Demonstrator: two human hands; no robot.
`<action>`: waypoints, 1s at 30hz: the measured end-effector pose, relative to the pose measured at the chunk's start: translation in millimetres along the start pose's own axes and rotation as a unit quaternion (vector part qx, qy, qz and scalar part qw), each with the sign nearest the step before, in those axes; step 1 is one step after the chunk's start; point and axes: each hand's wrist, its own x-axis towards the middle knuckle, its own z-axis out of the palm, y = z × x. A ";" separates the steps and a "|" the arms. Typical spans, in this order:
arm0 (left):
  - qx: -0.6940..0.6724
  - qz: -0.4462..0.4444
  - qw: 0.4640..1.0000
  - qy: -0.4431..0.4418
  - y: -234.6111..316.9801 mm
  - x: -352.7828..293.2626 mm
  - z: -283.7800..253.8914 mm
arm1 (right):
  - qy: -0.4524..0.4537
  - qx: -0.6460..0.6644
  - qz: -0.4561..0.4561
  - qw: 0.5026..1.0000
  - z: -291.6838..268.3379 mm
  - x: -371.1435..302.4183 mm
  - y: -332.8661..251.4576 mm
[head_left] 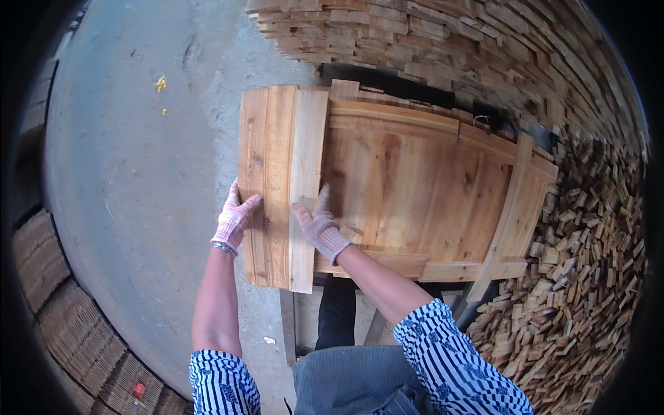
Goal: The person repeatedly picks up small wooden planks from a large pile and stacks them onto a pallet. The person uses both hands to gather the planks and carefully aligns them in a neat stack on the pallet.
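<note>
Wooden boards (277,138) lie side by side at the left end of a low stack, running away from me. My left hand (234,220), in a pink-and-white knit glove, grips their outer left edge, thumb over the top face. My right hand (321,228), gloved alike and slightly blurred, is on a pale narrow board (309,131). Its thumb rests on that board's face, and its fingers lie along the right edge. To the right is a broad panel of planks (394,187), with a loose slat (508,200) slanting across its far right end.
Stacked wood pieces (415,31) rise behind the panel. A big heap of short wood offcuts (574,263) fills the right side. Grey concrete floor (138,173) spreads to the left, with bundled slats (76,325) along its far left edge. Yellow scraps (161,84) lie on the floor.
</note>
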 end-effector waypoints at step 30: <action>-0.028 -0.004 0.999 -0.017 -15.0 10.9 -3.5 | 0.193 0.190 -0.093 0.958 -94.4 -133.4 -6.3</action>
